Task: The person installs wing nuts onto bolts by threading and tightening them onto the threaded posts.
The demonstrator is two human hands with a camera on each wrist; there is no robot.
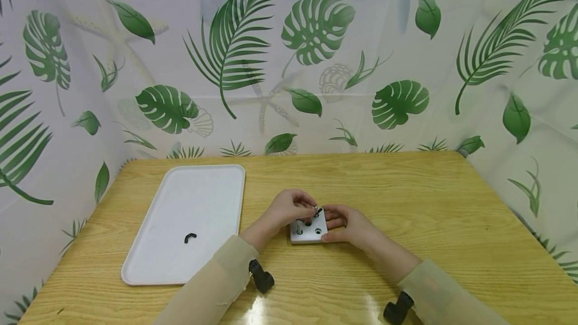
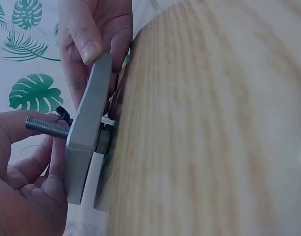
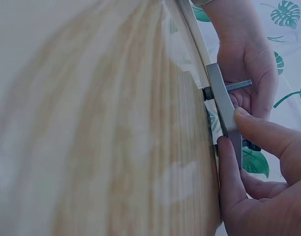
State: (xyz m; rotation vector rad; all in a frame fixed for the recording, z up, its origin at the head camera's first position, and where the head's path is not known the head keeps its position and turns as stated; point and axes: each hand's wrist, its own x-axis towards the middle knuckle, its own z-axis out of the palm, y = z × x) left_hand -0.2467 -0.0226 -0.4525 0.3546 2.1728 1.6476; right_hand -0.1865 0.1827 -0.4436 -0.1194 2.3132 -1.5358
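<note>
Grey block (image 1: 309, 235) is right of tray (image 1: 203, 184), R hand (image 1: 353, 229) gripping its right edge, prob. to steady it, while L hand (image 1: 288, 208) pinches sm. metal part (image 1: 316, 209) at its far right corner.

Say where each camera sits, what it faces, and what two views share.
Head: on the head, facing forward and down over the wooden table, white tray and metal plate; sleeved forearms, left hand and right hand show.
Left wrist: on that wrist, facing the metal plate edge-on; left hand lower left, right hand at top.
Right wrist: on that wrist, facing it likewise; right hand lower right, left hand at top.
Wrist views share the metal plate and a threaded bolt.
</note>
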